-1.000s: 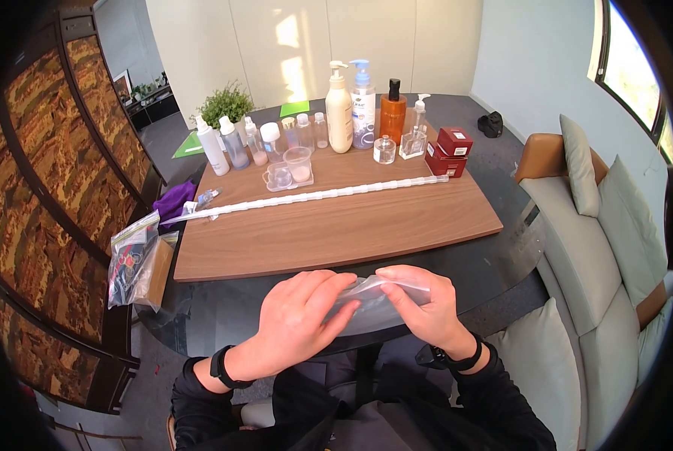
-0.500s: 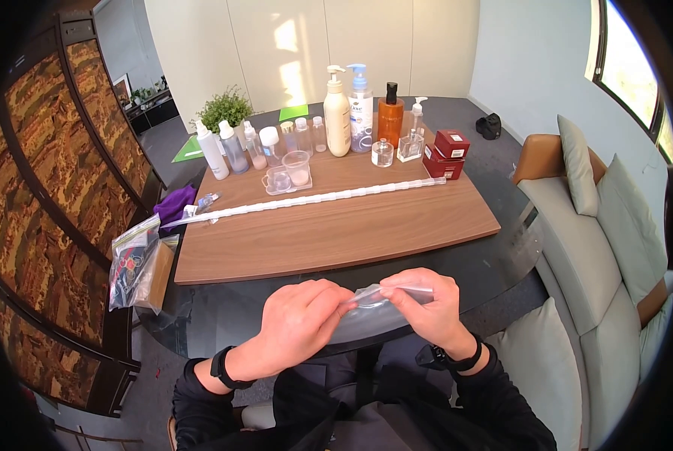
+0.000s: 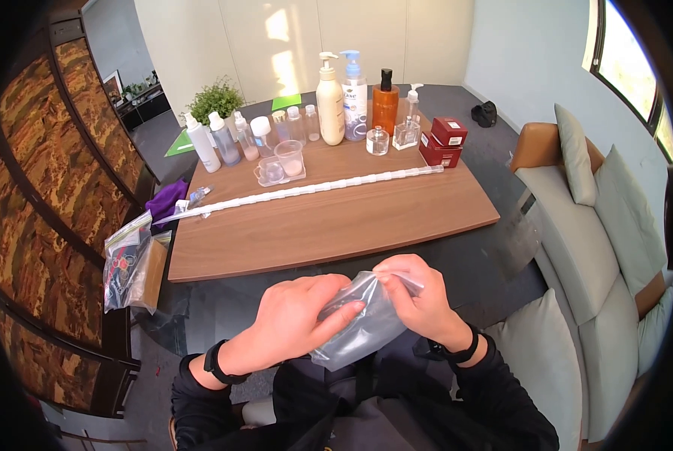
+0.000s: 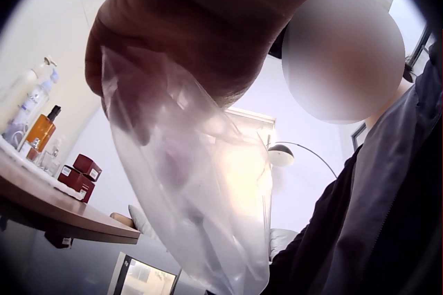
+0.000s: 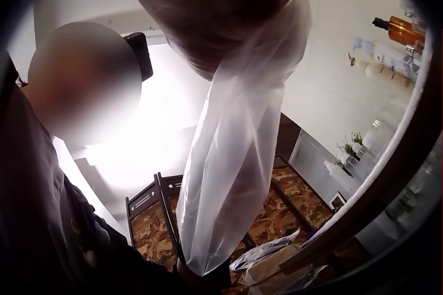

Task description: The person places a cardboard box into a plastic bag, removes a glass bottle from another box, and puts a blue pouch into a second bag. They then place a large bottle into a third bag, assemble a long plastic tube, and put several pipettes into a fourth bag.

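A clear plastic bag (image 3: 362, 337) hangs between both hands, in front of the table's near edge. My right hand (image 3: 420, 302) pinches its upper edge between thumb and fingers. On the other side my left hand (image 3: 291, 314) holds the bag, thumb lying over the near face and fingers behind it. In the left wrist view the bag (image 4: 201, 191) hangs down in loose folds below the hand, with fingers showing blurred through the film. The right wrist view shows the bag (image 5: 239, 143) long and creased under the right hand.
A brown wooden board (image 3: 336, 218) lies on the dark table. A long white segmented strip (image 3: 314, 192) crosses it. Behind stand pump bottles (image 3: 330, 101), small bottles, glass jars and red boxes (image 3: 443, 143). A zip bag (image 3: 126, 259) and purple cloth (image 3: 167, 199) lie at left.
The bag has come up and spread toward me, with more of it showing below the hands. My left thumb has moved away from the fingertips and across the bag's face.
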`<state>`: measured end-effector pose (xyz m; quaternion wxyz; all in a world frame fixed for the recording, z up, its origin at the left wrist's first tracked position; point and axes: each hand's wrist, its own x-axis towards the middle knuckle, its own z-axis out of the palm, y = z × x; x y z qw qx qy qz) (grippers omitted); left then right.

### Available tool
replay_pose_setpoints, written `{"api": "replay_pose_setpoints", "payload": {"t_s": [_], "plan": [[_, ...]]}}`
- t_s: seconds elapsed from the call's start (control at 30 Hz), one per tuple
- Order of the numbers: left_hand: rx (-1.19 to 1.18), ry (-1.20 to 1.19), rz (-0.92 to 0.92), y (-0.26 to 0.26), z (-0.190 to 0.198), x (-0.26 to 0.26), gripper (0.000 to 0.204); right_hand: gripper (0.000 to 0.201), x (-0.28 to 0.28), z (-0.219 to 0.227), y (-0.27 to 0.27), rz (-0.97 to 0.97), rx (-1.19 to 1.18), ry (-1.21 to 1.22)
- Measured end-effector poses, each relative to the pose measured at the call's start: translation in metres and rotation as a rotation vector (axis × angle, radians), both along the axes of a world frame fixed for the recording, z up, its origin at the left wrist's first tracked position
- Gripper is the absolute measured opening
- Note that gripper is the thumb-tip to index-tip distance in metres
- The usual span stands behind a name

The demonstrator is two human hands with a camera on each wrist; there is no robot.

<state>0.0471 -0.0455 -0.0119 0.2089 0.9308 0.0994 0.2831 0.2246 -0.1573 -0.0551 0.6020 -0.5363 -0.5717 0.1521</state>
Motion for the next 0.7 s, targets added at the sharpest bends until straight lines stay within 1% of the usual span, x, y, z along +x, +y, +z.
{"api": "replay_pose_setpoints", "payload": {"t_s": [0.03,0.13,0.23,0.27,0.33,0.37,0.47,0.5,0.57,0.6,0.63,0.7], "plan": [[0.004,0.025,-0.001,0.001,-0.002,0.001,0.031,0.013,0.001,0.0,0.001,-0.02,0.013,-0.077],[-0.003,0.138,-0.013,0.003,-0.005,0.002,0.028,0.025,0.004,-0.001,0.005,-0.001,0.083,-0.245],[-0.236,0.028,-0.02,0.006,-0.005,0.003,0.021,0.045,0.006,0.003,0.004,-0.145,0.162,-0.158],[-0.265,-0.008,0.02,0.006,-0.004,0.003,0.02,0.073,0.014,-0.011,0.006,-0.128,0.168,-0.012],[-0.325,-0.079,0.102,0.008,-0.001,0.003,0.019,0.093,0.025,-0.002,0.007,-0.156,0.269,-0.003],[-0.422,-0.098,0.11,0.01,-0.004,0.001,0.019,0.1,0.027,-0.002,0.006,-0.134,0.224,0.095],[-0.596,-0.229,0.089,0.013,-0.016,0.005,0.02,0.099,0.015,-0.011,0.014,0.181,0.202,0.577],[-0.682,-0.227,0.04,0.013,-0.019,0.007,0.021,0.087,0.01,-0.016,0.014,0.21,0.168,0.625],[-0.853,-0.223,-0.059,0.01,-0.023,0.012,0.027,0.075,0.01,-0.016,0.012,0.263,-0.017,0.692],[-0.854,-0.207,-0.078,0.009,-0.024,0.012,0.028,0.069,0.009,-0.014,0.011,0.291,-0.11,0.723],[-0.854,-0.193,-0.096,0.009,-0.024,0.012,0.03,0.051,0.008,-0.011,0.011,0.257,-0.106,0.723],[-0.839,-0.169,-0.112,0.011,-0.024,0.011,0.036,0.046,0.012,-0.006,0.011,0.294,-0.142,0.718]]}}
